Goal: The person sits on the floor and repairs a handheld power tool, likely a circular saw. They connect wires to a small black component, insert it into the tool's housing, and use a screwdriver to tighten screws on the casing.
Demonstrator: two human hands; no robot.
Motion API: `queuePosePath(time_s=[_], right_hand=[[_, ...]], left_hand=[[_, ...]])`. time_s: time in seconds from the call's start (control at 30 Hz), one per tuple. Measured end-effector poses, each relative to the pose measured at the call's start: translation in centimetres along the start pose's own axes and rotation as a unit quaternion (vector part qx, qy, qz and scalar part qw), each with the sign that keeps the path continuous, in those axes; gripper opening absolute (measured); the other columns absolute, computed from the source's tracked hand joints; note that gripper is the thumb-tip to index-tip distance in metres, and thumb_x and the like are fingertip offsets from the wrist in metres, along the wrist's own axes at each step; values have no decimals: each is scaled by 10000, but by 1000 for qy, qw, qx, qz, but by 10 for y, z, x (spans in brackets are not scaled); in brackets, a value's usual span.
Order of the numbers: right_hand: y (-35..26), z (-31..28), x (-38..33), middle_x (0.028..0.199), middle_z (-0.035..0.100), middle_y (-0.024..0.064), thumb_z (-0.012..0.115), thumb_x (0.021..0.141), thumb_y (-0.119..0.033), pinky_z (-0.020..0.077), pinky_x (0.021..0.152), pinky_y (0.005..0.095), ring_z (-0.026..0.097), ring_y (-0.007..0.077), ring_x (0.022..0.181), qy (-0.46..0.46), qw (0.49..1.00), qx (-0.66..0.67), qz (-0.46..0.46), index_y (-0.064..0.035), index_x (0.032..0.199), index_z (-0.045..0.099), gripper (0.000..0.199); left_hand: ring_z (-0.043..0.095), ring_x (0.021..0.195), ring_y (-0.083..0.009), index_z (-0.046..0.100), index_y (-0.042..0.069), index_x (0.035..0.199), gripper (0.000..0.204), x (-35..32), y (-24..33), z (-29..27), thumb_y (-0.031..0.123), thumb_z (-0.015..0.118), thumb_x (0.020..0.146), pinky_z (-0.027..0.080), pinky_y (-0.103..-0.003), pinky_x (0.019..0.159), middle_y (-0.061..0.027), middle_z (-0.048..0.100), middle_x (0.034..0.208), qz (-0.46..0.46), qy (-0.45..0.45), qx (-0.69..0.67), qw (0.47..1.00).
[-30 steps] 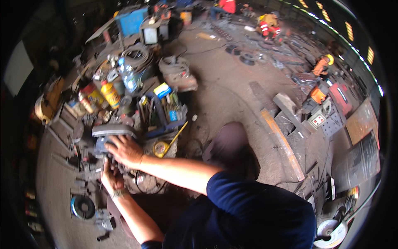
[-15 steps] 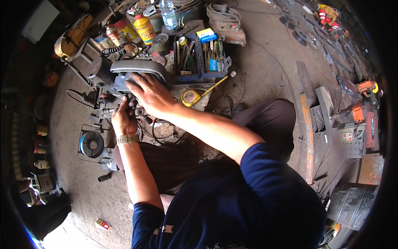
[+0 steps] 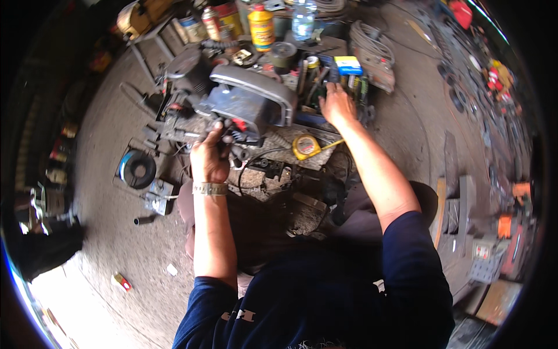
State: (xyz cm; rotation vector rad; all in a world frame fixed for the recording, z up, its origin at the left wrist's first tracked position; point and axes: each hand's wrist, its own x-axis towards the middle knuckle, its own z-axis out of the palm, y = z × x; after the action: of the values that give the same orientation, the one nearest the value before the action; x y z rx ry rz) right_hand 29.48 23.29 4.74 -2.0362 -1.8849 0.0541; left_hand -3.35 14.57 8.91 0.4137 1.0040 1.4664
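Lots of stuff lies on the dirty floor. Far off stand a yellow bottle (image 3: 261,27), a clear bottle (image 3: 302,22) and some cans (image 3: 224,20). A coil of cable (image 3: 372,43) sits far right. A yellow tape measure (image 3: 306,146) lies near the middle, just right of the left hand. A black round wheel (image 3: 137,168) lies on the left, with a small metal box (image 3: 158,195) near it. A tiny red and yellow thing (image 3: 121,281) lies close by on the left.

The machine (image 3: 244,102) is in the middle, far from the person. It is grey and dark, with a curved silver top and small red bits. Black metal parts stick out on its left side.

The left hand (image 3: 210,157) is closed around the near bottom part of the machine. It wears a metal watch (image 3: 210,188) on the wrist. The right hand (image 3: 337,104) reaches into a toolbox (image 3: 325,75) full of tools, just right of the machine. Its fingers are spread and point away; I cannot tell if it holds anything.

The tools in the box are too crowded to tell apart. The person's dark shirt hides the near floor. The edges are dark and bent.
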Motion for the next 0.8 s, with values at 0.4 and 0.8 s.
queuePosePath(time_s=[0.4,0.8], right_hand=[[-27,36,35,1352,554,269,539,980,-145,581,895,482,659,423,1149,-137,975,-174,-12,-45,1298,565,335],[-28,47,39,1217,641,185,517,1003,-199,508,933,488,636,382,1127,-60,971,-224,-59,-66,1206,657,280]], left_hand=[[644,602,-109,659,-29,1111,178,0,0,-9,80,683,973,370,-188,438,-124,766,964,-27,-38,-60,997],[646,606,-97,675,-19,1102,185,-1,1,-9,73,715,946,372,-196,455,-99,771,960,-23,-35,-55,998]])
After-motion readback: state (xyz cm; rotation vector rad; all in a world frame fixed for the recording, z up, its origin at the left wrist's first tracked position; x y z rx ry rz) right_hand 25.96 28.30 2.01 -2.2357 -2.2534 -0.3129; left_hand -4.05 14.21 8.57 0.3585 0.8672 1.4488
